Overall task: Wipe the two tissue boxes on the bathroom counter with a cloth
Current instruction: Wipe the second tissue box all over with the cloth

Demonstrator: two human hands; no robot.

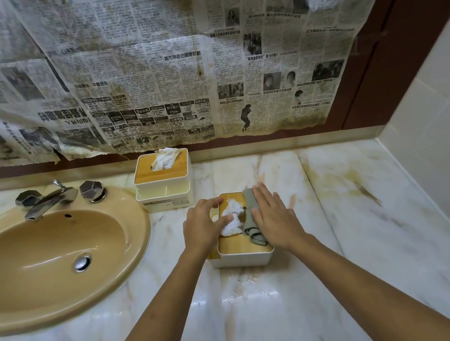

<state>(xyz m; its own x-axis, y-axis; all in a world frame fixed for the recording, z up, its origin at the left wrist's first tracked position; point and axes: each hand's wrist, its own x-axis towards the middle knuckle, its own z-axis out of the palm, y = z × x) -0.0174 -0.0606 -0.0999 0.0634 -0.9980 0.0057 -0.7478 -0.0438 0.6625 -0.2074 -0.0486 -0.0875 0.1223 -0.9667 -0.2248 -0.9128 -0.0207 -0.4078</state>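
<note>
Sitting right of the tan oval sink [60, 257] on the glossy, stained marble bench [361, 211], the near tissue box [241, 259], white with a bamboo lid, is steadied by the left hand [202, 225], its grip curled round the box's edge. The right hand [273, 218], its grip flat and spread, presses a grey cloth [249, 224]. The far tissue box [163, 176] touches the sink's back-right rim, under yellowed newspaper [153, 80].

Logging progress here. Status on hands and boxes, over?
Left hand grips near tissue box. Right hand flat, pressing cloth on its lid. Far tissue box stands apart, behind. Loose tissue crowds the cloth.

Glossy marble counter [261, 319] (stained), wood-topped plastic tissue box [241, 247], matt grey cloth [251, 214], metal tap [49, 201].
</note>
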